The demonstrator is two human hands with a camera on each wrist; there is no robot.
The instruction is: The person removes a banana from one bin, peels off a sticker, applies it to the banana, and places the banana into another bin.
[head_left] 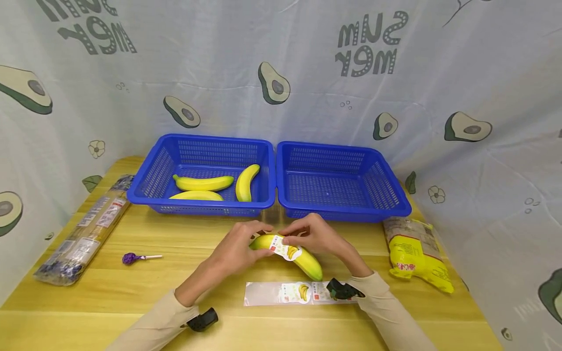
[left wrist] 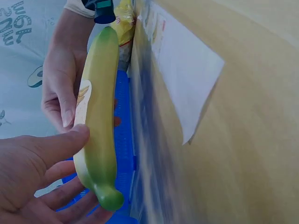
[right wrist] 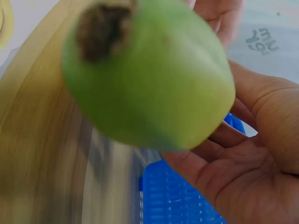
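While in L+R hands, lbl'd banana

Mirrored "summer" lettering stands on the avocado-patterned curtain.

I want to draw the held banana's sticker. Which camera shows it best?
The head view: the white sticker faces that camera, so its red mark and yellow picture show. The left wrist view catches only part, at a slant. The right wrist view shows the held banana, green end up close, but not its sticker.
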